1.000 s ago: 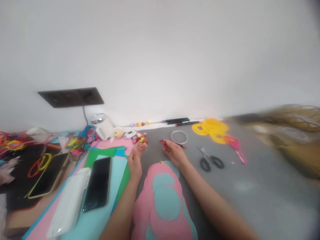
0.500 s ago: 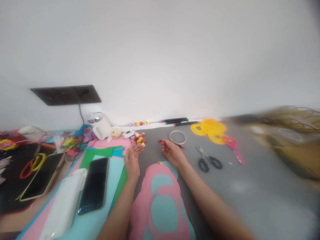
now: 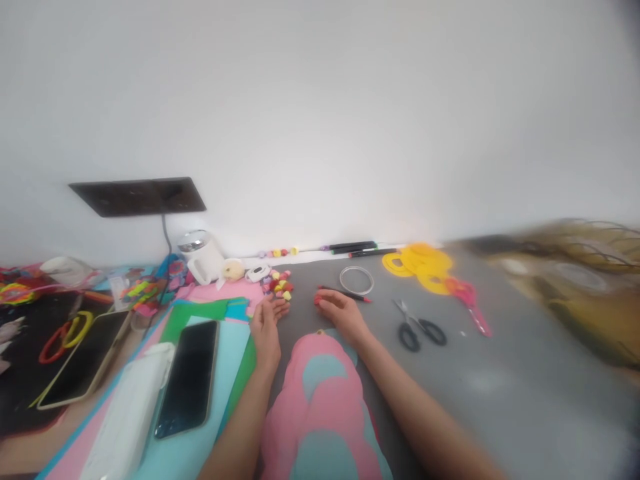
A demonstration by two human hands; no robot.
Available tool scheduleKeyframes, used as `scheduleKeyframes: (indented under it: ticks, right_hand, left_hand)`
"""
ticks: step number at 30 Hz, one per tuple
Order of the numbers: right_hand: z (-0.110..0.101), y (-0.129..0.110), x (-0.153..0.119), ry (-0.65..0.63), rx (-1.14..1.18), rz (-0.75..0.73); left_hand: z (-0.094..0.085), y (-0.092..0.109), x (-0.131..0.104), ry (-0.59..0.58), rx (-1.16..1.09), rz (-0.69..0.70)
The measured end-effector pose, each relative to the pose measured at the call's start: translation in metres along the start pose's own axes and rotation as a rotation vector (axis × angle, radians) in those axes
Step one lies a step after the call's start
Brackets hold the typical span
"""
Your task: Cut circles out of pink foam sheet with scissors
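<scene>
My left hand (image 3: 266, 328) is open, palm turned up and fingers stretched, beside a small heap of coloured pieces (image 3: 280, 285) in red, yellow and pink. My right hand (image 3: 344, 316) pinches a small red piece (image 3: 317, 300) between thumb and fingertips; its exact kind is too blurred to tell. A dark pen with a red tip (image 3: 363, 298) lies just beyond that hand, near a silvery ring (image 3: 357, 281). Between my forearms stands a pink and turquoise form (image 3: 325, 393) of overlapping rounded shapes.
Black-handled scissors (image 3: 417, 330), pink scissors (image 3: 473, 308) and yellow discs (image 3: 420, 267) lie to the right. Several dark pens (image 3: 353, 247) line the wall. On the left are a phone (image 3: 189, 380) on coloured sheets (image 3: 225, 373), a white device (image 3: 127, 407) and another phone (image 3: 85, 360).
My right hand has shifted slightly left with the red piece in its fingertips. My left hand stays open near the coloured heap. The whole view has tilted up a little.
</scene>
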State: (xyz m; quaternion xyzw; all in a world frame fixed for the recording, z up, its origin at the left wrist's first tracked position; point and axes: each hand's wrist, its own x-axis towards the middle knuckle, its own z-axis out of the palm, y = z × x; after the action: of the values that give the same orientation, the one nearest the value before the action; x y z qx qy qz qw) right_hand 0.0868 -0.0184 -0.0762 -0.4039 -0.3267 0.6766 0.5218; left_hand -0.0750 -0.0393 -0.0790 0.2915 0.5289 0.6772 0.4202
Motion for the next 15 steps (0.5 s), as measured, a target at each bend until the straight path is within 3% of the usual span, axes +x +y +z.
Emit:
scheduleKeyframes:
  ticks: [15]
  right_hand:
    - [-0.0017,0.0066,0.0023,-0.016,-0.177,-0.052]
  left_hand:
    - [-0.0044,-0.0046,-0.0006,-0.033,0.13,-0.028]
